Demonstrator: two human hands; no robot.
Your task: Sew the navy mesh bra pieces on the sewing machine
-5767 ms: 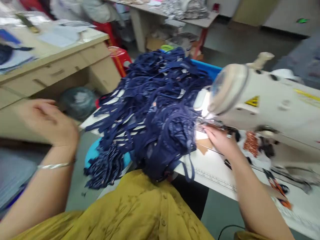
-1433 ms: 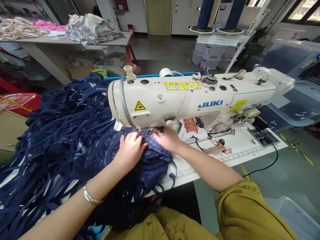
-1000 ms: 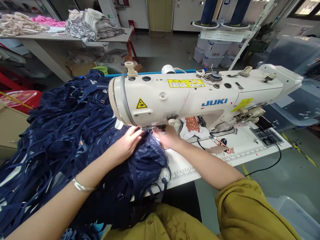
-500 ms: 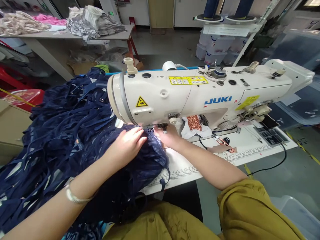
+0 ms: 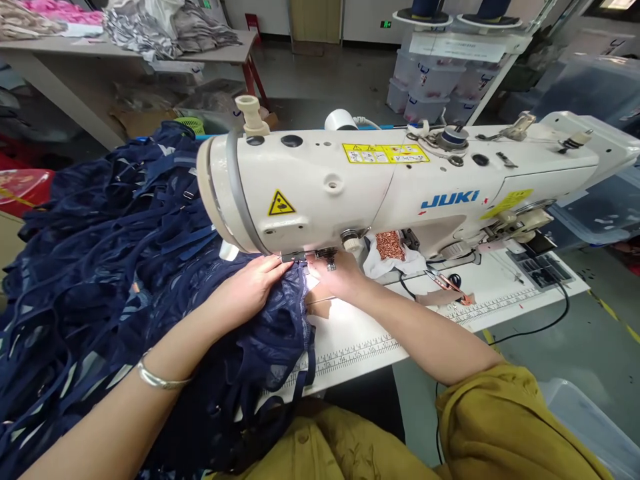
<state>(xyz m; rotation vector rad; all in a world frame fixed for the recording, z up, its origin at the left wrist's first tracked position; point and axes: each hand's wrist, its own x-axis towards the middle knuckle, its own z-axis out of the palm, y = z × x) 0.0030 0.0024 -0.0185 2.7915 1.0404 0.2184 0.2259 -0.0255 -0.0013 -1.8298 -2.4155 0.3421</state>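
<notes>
A navy mesh garment point(image 5: 280, 313) with thin straps lies under the head of a white sewing machine point(image 5: 310, 193) and drapes over the table's front edge. My left hand point(image 5: 253, 283) is at the left of the needle area, its fingers pressed together on the cloth. Close to the presser foot, my right hand point(image 5: 340, 275) grips the garment's edge from the right; its fingertips are partly hidden behind a small metal attachment point(image 5: 327, 257). The garment's lacy edge runs toward me between the two hands.
A big heap of navy garments point(image 5: 115, 220) covers the left side. Right of the needle are a white cloth with copper-coloured bits point(image 5: 390, 245), scissors point(image 5: 443, 280) and a parts tray point(image 5: 543, 270). A printed ruler point(image 5: 360, 353) runs along the table's front edge.
The garment's edge has shifted left and toward me, baring more tabletop and a brown patch. My left hand has slid slightly left. The camera view has shifted a little.
</notes>
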